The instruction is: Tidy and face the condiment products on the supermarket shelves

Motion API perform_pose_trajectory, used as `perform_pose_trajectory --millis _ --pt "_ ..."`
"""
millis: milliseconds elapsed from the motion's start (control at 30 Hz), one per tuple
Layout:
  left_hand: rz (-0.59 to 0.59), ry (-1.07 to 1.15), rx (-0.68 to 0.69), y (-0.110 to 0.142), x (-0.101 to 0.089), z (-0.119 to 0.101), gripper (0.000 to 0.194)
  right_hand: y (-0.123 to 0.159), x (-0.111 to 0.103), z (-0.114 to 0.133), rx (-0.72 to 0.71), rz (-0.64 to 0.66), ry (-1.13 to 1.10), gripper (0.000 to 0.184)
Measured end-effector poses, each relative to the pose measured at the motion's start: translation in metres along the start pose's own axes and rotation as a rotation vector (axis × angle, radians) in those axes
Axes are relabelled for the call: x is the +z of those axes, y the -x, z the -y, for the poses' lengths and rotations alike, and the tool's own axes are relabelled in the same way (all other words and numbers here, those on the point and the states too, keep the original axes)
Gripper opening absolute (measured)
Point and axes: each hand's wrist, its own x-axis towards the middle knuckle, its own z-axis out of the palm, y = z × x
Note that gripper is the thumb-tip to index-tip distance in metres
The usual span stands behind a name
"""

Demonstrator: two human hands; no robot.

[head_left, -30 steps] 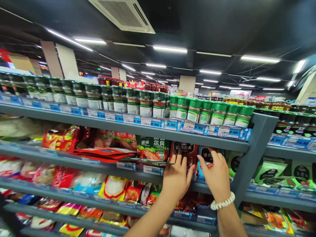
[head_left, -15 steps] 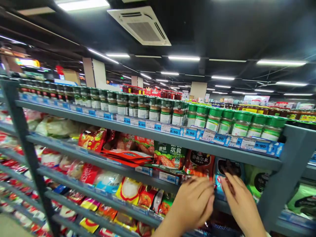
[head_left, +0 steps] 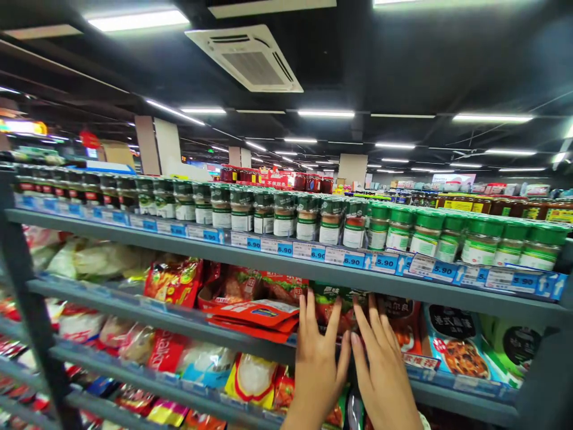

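Observation:
Side by side, my left hand [head_left: 319,352] and my right hand [head_left: 381,358] reach up to the second shelf with their fingers stretched out and spread. Both are at a green seasoning packet [head_left: 347,307], which they partly cover. Whether the fingertips press on it or only rest near it, I cannot tell. Flat red packets [head_left: 257,316] lie left of my left hand, jutting over the shelf edge. Just right of my right hand stands a brown-red packet [head_left: 403,307], and past it a light blue packet [head_left: 454,340] with a food picture.
Above, a row of green-capped spice jars [head_left: 483,239] lines the top shelf behind blue price tags [head_left: 353,260]. Lower shelves hold bagged goods [head_left: 250,379]. Grey shelf posts [head_left: 33,322] stand at left and right. A ceiling air unit [head_left: 250,60] hangs overhead.
My hands have gone left from near the brown-red and light blue packets to the green packet. Their fingers, curled before on the left hand, are now stretched out. The view has shifted slightly.

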Motion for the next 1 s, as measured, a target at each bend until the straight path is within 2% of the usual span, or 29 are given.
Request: perform_pose_trajectory --millis 133,300,367,467,533,600,667,733,867,900,1000 --pt "-0.021 -0.093 -0.022 -0.004 0.016 0.008 0.062 -0.023 0.011 0.019 0.13 0.01 0.051 0.044" --pt "0.043 -0.197 0.199 -0.009 0.021 0.008 0.051 -0.041 0.009 0.033 0.188 0.037 0.219 0.046" --pt "0.054 -0.19 0.215 -0.008 0.017 0.006 0.047 -0.038 0.007 0.033 0.172 0.05 0.238 0.045" --pt "0.047 -0.115 0.16 0.0 0.007 0.004 0.056 -0.026 0.005 0.029 0.14 0.035 0.248 0.044" --pt "0.052 -0.026 0.083 0.01 -0.003 0.005 0.061 -0.017 0.001 0.026 0.119 -0.006 0.251 0.043" --pt "0.042 0.083 0.098 0.021 -0.018 0.012 0.059 -0.01 -0.007 0.025 0.11 -0.057 0.202 0.042" --pt "-0.038 0.184 0.193 0.03 -0.035 0.027 0.053 -0.007 -0.016 0.027 0.109 -0.114 0.104 0.038" --pt "-0.199 0.238 0.225 0.034 -0.053 0.05 0.051 -0.009 -0.024 0.033 0.125 -0.185 0.02 0.029" --pt "-0.558 0.271 0.024 0.025 -0.079 0.114 0.052 -0.015 -0.026 0.047 0.212 -0.326 -0.066 0.017" --pt "-0.565 0.268 0.039 0.02 -0.082 0.13 0.053 -0.016 -0.023 0.05 0.215 -0.356 -0.089 0.015" --pt "-0.339 0.27 -0.031 0.005 -0.084 0.166 0.072 -0.017 -0.01 0.058 0.144 -0.352 -0.162 0.009"
